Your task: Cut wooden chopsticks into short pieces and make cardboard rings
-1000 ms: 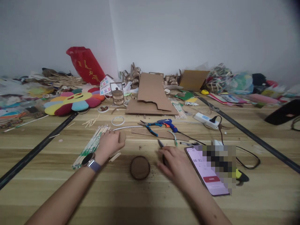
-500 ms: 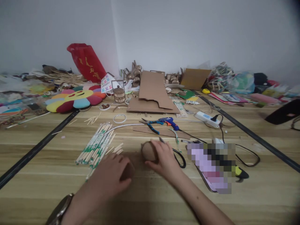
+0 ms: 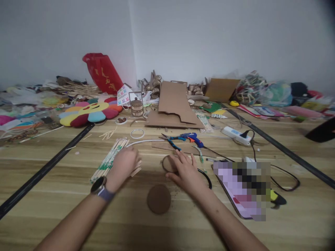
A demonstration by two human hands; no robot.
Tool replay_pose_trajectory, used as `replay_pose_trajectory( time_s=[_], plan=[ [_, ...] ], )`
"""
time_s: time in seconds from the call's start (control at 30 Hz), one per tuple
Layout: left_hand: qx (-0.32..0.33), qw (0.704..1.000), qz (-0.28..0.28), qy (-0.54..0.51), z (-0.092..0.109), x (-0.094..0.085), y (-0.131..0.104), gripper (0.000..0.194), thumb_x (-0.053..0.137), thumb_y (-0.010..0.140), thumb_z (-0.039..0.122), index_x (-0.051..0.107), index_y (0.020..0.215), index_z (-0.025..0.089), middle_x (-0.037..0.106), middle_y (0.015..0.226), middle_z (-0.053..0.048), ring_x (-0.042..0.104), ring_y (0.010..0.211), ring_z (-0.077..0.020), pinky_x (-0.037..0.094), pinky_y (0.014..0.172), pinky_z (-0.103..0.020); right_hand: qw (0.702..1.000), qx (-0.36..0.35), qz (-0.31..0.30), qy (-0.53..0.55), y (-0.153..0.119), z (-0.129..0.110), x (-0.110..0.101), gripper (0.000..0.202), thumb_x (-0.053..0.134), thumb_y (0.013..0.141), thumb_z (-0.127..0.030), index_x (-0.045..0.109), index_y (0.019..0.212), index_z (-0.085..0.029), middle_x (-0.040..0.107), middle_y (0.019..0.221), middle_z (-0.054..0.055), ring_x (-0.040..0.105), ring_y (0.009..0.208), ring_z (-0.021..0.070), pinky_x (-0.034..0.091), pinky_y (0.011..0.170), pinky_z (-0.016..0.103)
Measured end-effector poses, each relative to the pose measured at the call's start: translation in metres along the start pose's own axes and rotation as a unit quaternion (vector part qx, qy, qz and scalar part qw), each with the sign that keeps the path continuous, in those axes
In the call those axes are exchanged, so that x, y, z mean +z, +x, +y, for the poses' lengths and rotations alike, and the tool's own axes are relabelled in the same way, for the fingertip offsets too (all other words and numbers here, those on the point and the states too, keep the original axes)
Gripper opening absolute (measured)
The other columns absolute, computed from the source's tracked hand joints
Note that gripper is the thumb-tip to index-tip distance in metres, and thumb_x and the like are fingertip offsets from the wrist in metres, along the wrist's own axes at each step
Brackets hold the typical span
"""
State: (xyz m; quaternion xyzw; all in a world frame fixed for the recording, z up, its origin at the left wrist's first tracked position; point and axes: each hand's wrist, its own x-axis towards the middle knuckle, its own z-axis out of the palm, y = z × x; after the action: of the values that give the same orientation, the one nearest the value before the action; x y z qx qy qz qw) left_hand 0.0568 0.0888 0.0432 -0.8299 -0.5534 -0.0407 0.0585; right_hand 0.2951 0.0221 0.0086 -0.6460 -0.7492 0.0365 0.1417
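Observation:
My right hand rests low over the table, fingers stretched and apart, touching a round brown cardboard piece partly hidden under it. My left hand reaches over short cut sticks beside the packaged wooden sticks; its fingers are curled out of sight, so I cannot see whether it grips any. Nearer me, a flat brown disc lies between my forearms. Dark scissor handles show partly behind my right hand.
Pliers and a blue glue gun lie beyond my hands, with cardboard sheets behind. A small slatted bucket stands further left. At right are a phone, blurred out, and a power strip.
My left hand has moved away and left onto the sticks, and the brown disc now lies on the table. My right hand's fingers have loosened and spread over the cardboard piece.

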Motion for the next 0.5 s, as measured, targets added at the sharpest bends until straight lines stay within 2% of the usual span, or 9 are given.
replay_pose_trajectory(
  time_s=[0.1, 0.23, 0.3, 0.37, 0.43, 0.5],
  plan=[
    [-0.056, 0.998, 0.017, 0.026, -0.028, 0.014, 0.028, 0.028, 0.043, 0.089, 0.018, 0.068, 0.097, 0.007, 0.067, 0.102, -0.023, 0.061, 0.098, -0.0334, 0.045, 0.083, -0.04, 0.999, -0.015, 0.027, 0.023, -0.008, -0.001, -0.004, 0.049, 0.068, 0.083, -0.036, 0.056, 0.128, -0.023, 0.046, 0.145, 0.016, 0.037, 0.137, 0.0337, 0.016, 0.111, 0.063],
    [-0.08, 0.996, 0.029, 0.032, -0.037, 0.023, 0.04, 0.028, 0.043, 0.088, 0.02, 0.069, 0.09, 0.011, 0.068, 0.101, -0.022, 0.061, 0.099, -0.0338, 0.045, 0.082, -0.039, 0.994, -0.051, 0.082, 0.058, -0.015, 0.006, 0.005, 0.029, 0.063, 0.086, -0.029, 0.063, 0.114, -0.023, 0.057, 0.135, 0.013, 0.045, 0.131, 0.0329, 0.019, 0.11, 0.063],
    [-0.097, 0.994, 0.041, 0.03, -0.036, 0.019, 0.038, 0.03, 0.04, 0.09, 0.023, 0.068, 0.091, 0.012, 0.069, 0.099, -0.021, 0.062, 0.098, -0.0334, 0.045, 0.079, -0.038, 0.988, -0.07, 0.112, 0.074, -0.016, 0.012, 0.011, 0.023, 0.062, 0.086, -0.027, 0.065, 0.109, -0.023, 0.062, 0.129, 0.012, 0.049, 0.127, 0.032, 0.02, 0.11, 0.062],
    [-0.133, 0.989, 0.053, 0.032, -0.036, 0.01, 0.035, 0.035, 0.032, 0.093, 0.025, 0.064, 0.097, 0.01, 0.07, 0.09, -0.021, 0.066, 0.088, -0.0335, 0.046, 0.069, -0.037, 0.983, -0.087, 0.138, 0.089, -0.016, 0.016, 0.013, 0.02, 0.061, 0.087, -0.025, 0.066, 0.106, -0.023, 0.065, 0.124, 0.011, 0.051, 0.125, 0.0304, 0.02, 0.11, 0.061],
    [-0.2, 0.977, 0.077, 0.02, -0.038, -0.002, 0.03, 0.039, 0.026, 0.095, 0.028, 0.059, 0.104, 0.009, 0.07, 0.079, -0.019, 0.066, 0.073, -0.0328, 0.043, 0.058, -0.035, 0.976, -0.104, 0.16, 0.103, -0.016, 0.018, 0.013, 0.018, 0.059, 0.088, -0.023, 0.067, 0.103, -0.024, 0.068, 0.12, 0.009, 0.053, 0.123, 0.0287, 0.019, 0.11, 0.06],
    [-0.27, 0.953, 0.12, -0.067, -0.037, -0.014, 0.024, 0.033, 0.03, 0.094, 0.032, 0.056, 0.103, 0.014, 0.069, 0.072, -0.013, 0.065, 0.064, -0.029, 0.039, 0.053, -0.032, 0.969, -0.121, 0.179, 0.116, -0.017, 0.016, 0.011, 0.017, 0.056, 0.089, -0.021, 0.067, 0.102, -0.024, 0.069, 0.116, 0.007, 0.055, 0.12, 0.027, 0.019, 0.111, 0.059]
  ],
)
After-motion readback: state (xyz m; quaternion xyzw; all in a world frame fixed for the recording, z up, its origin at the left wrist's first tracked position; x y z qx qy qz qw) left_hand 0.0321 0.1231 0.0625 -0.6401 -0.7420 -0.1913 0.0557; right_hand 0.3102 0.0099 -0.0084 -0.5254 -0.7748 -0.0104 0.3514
